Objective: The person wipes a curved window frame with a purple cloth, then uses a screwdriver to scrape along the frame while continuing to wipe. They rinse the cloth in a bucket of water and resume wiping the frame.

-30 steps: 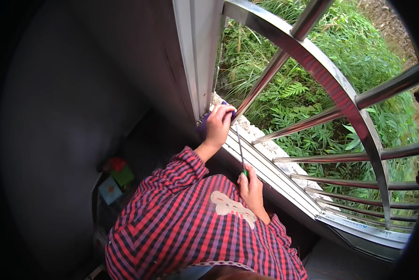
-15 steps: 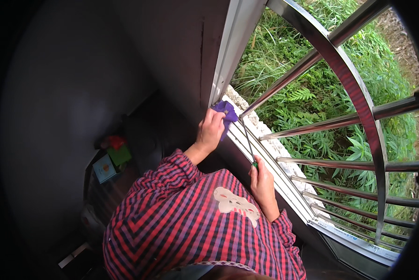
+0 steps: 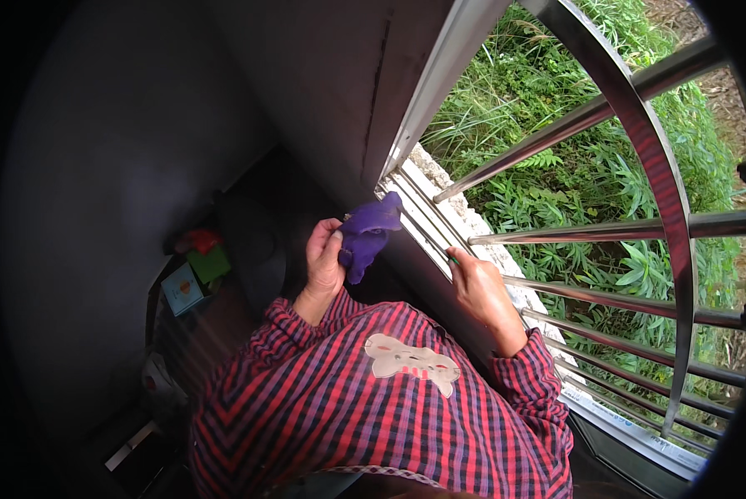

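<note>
My left hand (image 3: 324, 259) is closed on a crumpled purple cloth (image 3: 368, 236), held in the air just inside the window. The cloth hangs in loose folds from my thumb and fingers. Over the white window track (image 3: 429, 218), my right hand (image 3: 483, 289) is closed round a screwdriver (image 3: 453, 260). Only a bit of its green handle shows at the fingers; the shaft cannot be made out now. The track runs slantwise between the two hands, with grooves along its length.
Metal security bars (image 3: 572, 235) and a curved flat band (image 3: 668, 183) stand outside the window, above green plants. A rough stone ledge (image 3: 439, 173) borders the track. To the left in the dark lie a light blue booklet (image 3: 182, 289) and a green item (image 3: 210, 264).
My left hand has lifted the purple cloth off the track and drawn it back left and toward me. My right hand has shifted slightly up and right; the screwdriver's long shaft no longer shows.
</note>
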The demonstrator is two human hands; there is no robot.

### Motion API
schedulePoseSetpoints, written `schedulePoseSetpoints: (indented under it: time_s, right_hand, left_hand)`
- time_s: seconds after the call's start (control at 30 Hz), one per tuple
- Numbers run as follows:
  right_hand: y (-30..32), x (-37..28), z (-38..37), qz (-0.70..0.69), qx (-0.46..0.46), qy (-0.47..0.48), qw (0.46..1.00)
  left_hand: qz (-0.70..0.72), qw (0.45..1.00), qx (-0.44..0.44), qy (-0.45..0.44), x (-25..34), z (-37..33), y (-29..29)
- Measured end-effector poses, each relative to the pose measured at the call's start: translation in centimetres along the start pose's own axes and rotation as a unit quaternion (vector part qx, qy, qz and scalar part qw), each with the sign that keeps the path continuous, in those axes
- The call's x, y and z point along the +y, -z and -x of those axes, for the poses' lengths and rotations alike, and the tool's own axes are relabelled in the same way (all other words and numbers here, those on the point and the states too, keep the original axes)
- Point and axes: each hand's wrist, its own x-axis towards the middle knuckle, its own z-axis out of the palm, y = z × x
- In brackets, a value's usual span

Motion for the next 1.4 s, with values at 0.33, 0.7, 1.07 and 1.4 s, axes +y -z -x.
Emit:
schedulePoseSetpoints:
  time_s: [0.33,0.7,1.07,1.4]
  right_hand:
    - [-0.5,1.5,-0.3,0.003,-0.032,0.013,0.999]
    - [-3.8,2.9,-2.8,-0.071,0.026,0.037,0.996]
    - [-7.9,3.8,-2.0,-0.211,0.062,0.007,0.975]
    - [-9.3,3.4,-1.9,-0.152,0.097,0.012,0.984]
  left_hand:
    - [0.018,0.999,-0.003,-0.05,5.0,-1.0,-0.2]
    - [0.004,1.0,0.002,0.016,2.3,0.7,-1.0]
    - [-0.01,0.998,-0.012,0.057,2.5,0.0,-1.8]
    - [-0.018,0.999,-0.001,0.044,1.8,-0.5,-1.6]
